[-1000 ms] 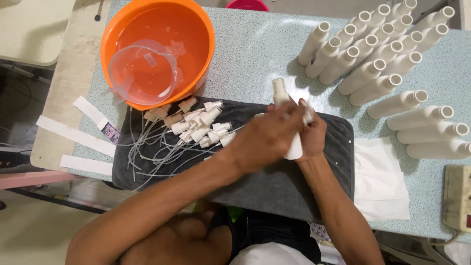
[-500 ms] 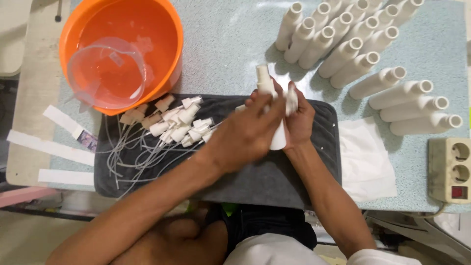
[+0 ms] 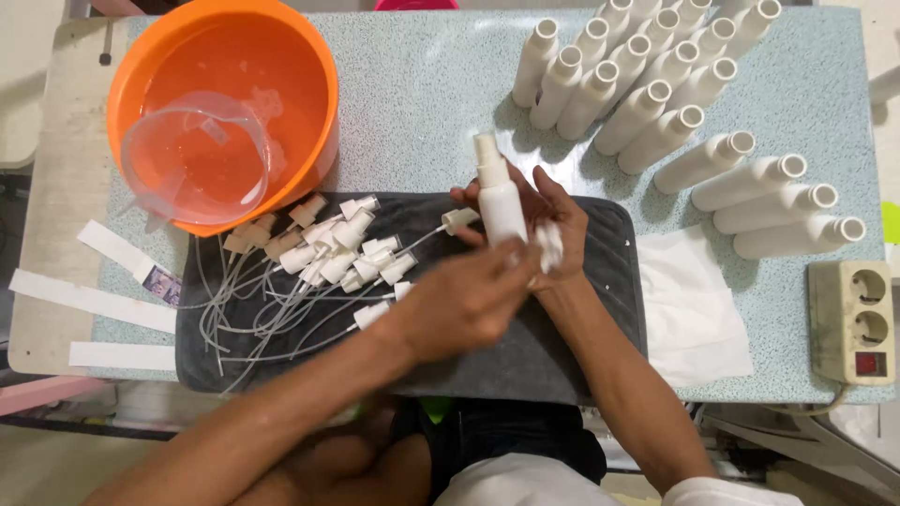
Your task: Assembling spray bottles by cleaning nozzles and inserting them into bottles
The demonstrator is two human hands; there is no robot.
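Note:
My right hand [image 3: 561, 220] holds a white spray bottle [image 3: 500, 208] upright over the dark grey mat [image 3: 600, 309]; a pump head is fitted on the bottle's neck. A small blurred white piece [image 3: 549, 246] lies against my right palm. My left hand [image 3: 464, 302] reaches across from the left, with curled fingertips at the bottle's base and that white piece. Whether they grip either is unclear. Loose white pump heads with thin tubes [image 3: 328, 253] lie piled on the mat's left side.
An orange basin [image 3: 309, 75] holding a clear measuring jug [image 3: 192, 155] stands at the back left. Several open white bottles [image 3: 656, 103] lie in rows at the back right. A white cloth [image 3: 694, 309], a power strip [image 3: 858, 319] and paper strips [image 3: 94, 300] flank the mat.
The bottle now stands freer, and its pump head shows above my right hand. My left hand has slid down off the bottle's upper part to its base.

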